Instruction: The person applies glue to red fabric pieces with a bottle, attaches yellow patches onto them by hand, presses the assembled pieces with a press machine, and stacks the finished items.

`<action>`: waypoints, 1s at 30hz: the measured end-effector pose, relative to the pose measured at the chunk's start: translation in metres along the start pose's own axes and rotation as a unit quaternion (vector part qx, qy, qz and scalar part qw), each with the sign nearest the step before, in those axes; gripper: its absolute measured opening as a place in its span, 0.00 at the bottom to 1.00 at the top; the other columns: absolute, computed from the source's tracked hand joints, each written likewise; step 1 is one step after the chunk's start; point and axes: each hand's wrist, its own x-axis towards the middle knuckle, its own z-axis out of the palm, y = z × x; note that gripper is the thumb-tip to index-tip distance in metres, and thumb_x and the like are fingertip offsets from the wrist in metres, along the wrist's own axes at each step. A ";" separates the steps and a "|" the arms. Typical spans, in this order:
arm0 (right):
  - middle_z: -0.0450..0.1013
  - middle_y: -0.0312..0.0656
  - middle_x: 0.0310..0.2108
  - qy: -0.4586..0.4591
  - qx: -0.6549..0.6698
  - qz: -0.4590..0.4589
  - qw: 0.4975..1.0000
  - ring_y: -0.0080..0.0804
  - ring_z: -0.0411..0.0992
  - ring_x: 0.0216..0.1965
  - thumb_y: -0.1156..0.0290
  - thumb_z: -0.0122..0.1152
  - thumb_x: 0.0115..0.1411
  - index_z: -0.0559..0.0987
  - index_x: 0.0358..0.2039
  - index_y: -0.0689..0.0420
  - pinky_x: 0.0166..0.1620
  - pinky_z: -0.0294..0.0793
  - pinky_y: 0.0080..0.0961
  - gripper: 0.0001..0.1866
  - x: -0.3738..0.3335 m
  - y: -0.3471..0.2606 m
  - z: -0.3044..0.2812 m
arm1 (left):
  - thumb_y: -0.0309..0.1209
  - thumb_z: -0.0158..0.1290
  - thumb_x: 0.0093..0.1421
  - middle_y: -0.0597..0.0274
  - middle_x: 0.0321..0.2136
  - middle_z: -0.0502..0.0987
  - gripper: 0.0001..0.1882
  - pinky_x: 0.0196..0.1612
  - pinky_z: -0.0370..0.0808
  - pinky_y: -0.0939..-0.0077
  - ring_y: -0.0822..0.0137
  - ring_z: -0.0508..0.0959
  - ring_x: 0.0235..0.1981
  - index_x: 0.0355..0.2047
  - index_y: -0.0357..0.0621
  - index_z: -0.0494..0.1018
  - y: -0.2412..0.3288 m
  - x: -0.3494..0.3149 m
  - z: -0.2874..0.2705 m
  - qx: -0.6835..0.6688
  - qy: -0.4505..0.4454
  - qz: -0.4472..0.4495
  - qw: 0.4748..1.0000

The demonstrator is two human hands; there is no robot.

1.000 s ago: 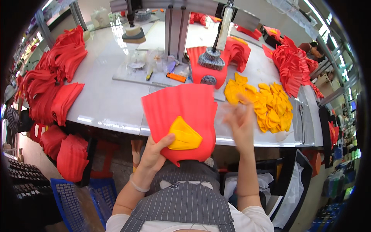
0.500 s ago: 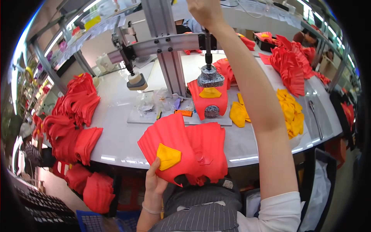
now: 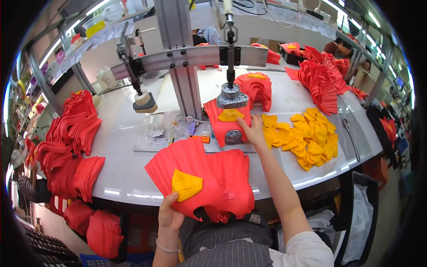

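My left hand (image 3: 170,214) is closed on a yellow five-sided patch (image 3: 189,189), with its thumb on the patch and the large red sheet piece (image 3: 171,162) beneath. That sheet rests on a layered red bundle (image 3: 233,178) with curved cutouts, above my lap. My right hand (image 3: 255,130) is at the press, its fingers on the right edge of another red piece (image 3: 218,127). This piece lies over a speckled form (image 3: 233,137) and carries a yellow patch (image 3: 230,115). Just above the patch hangs a speckled press head (image 3: 232,98); from here I cannot tell whether they touch.
Loose yellow patches (image 3: 311,140) lie right of the press. Red stacks stand at the left (image 3: 75,133) and far right (image 3: 322,78). A second press head (image 3: 145,102) hangs at left beside the metal post (image 3: 187,89). A long metal tool (image 3: 351,138) lies near the right edge.
My right hand has come down from the top of the press to the red piece's edge. The left hand still holds the yellow patch on the red sheet. The view has shifted slightly.
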 end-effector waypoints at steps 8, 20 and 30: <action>0.67 0.50 0.51 -0.010 0.543 0.216 0.811 0.33 0.70 0.50 0.73 0.68 0.54 0.60 0.58 0.63 0.51 0.72 0.26 0.35 -0.025 -0.076 -0.079 | 0.28 0.52 0.57 0.47 0.56 0.68 0.29 0.63 0.61 0.57 0.53 0.68 0.58 0.58 0.30 0.60 0.000 0.007 0.012 0.013 0.028 0.028 0.999; 0.73 0.46 0.45 0.056 0.641 0.298 0.705 0.34 0.75 0.42 0.71 0.66 0.56 0.72 0.48 0.64 0.46 0.75 0.28 0.21 0.154 0.027 -0.089 | 0.28 0.52 0.55 0.47 0.56 0.67 0.32 0.63 0.61 0.60 0.53 0.67 0.58 0.59 0.31 0.58 0.021 0.031 0.030 0.076 -0.020 0.021 0.997; 0.73 0.51 0.40 0.166 -0.156 0.126 0.966 0.46 0.71 0.44 0.54 0.64 0.57 0.74 0.45 0.63 0.42 0.74 0.36 0.25 0.183 0.052 -0.021 | 0.27 0.52 0.56 0.50 0.58 0.65 0.32 0.63 0.61 0.62 0.55 0.65 0.60 0.60 0.34 0.57 0.021 0.041 0.047 0.134 -0.003 0.027 0.991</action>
